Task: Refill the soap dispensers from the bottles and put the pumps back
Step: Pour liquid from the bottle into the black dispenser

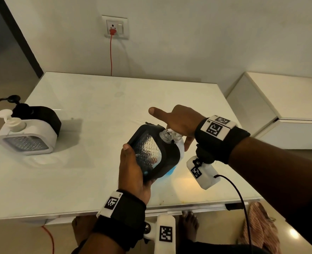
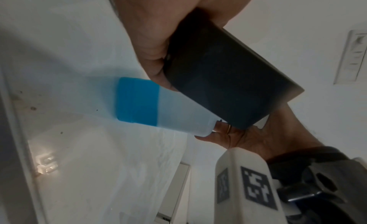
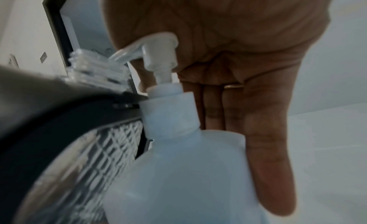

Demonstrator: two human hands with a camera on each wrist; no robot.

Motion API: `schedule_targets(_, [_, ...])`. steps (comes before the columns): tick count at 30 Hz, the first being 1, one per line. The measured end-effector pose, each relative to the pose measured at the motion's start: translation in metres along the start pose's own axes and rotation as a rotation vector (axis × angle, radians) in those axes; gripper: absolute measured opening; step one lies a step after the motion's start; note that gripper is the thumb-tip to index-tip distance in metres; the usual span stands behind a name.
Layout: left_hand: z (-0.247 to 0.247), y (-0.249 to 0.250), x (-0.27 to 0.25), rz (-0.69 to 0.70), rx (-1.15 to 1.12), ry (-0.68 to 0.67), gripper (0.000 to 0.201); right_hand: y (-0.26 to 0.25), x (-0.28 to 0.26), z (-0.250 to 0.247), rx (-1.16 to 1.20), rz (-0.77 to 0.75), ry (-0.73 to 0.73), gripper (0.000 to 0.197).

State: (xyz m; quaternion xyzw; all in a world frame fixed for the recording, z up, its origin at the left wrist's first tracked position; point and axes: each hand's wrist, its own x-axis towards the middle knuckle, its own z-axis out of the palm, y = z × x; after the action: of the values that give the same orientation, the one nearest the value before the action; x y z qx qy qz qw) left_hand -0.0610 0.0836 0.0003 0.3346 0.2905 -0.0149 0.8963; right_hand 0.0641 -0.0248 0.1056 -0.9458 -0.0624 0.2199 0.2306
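So closest to us, our left hand [image 1: 133,173] is wrapped around the black-framed soap dispenser [image 1: 154,153], thumb on the near edge and fingers curled round its underside, holding it tilted up off the table [image 1: 81,173] with its clear threaded neck [image 1: 165,136] open, no pump on it. Right against it is the white refill bottle [image 2: 158,108], standing on the table just behind the dispenser; the left wrist view shows blue soap sitting in its lower part. Our right hand [image 1: 179,123] is on the bottle's white pump head [image 3: 157,51], palm pressing down on top of it with the fingers pretty much straight and the thumb sticking out, so it's flat rather than clamped. The spout [image 3: 127,52] points at the dispenser's neck. Further off at the left edge of the table sit a white-framed dispenser [image 1: 26,138] and a black one [image 1: 39,116] just behind it, both with pumps on. Past the table, a red plug [image 1: 112,31] sits in the wall socket.
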Motion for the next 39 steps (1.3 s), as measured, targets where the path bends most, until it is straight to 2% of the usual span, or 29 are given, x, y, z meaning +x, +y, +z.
schedule_targets(3, [0.0, 0.0, 0.001, 0.0, 0.001, 0.002, 0.047, 0.0, 0.0, 0.001, -0.009, -0.005, 0.014, 0.095])
schedule_targets(6, [-0.001, 0.0, 0.003, 0.0, 0.004, 0.003, 0.049, -0.004, -0.003, -0.001, 0.069, 0.025, -0.057, 0.105])
schedule_targets(10, [-0.001, 0.0, 0.003, -0.001, 0.001, 0.002, 0.05, -0.008, -0.007, -0.004, 0.121, 0.051, -0.115, 0.103])
schedule_targets(15, [0.001, 0.001, 0.001, 0.005, 0.001, -0.008, 0.046, 0.0, 0.001, -0.001, 0.034, 0.023, -0.031, 0.1])
schedule_targets(19, [0.002, 0.003, 0.001, 0.015, -0.002, -0.01, 0.046, 0.002, 0.0, 0.0, 0.04, 0.002, 0.007, 0.091])
schedule_targets(24, [0.0, 0.004, 0.001, 0.012, 0.011, -0.016, 0.047, -0.005, -0.005, -0.005, 0.143, 0.057, -0.097, 0.112])
schedule_targets(29, [0.003, 0.004, -0.001, -0.003, 0.013, 0.0, 0.048, -0.005, -0.004, -0.003, 0.096, 0.049, -0.075, 0.113])
schedule_targets(32, [0.003, 0.003, 0.0, -0.007, 0.015, 0.004, 0.047, -0.003, -0.002, 0.0, 0.003, 0.004, 0.015, 0.096])
schedule_targets(39, [0.001, 0.003, 0.002, -0.008, 0.001, 0.0, 0.047, -0.005, -0.003, -0.002, 0.06, 0.038, -0.029, 0.115])
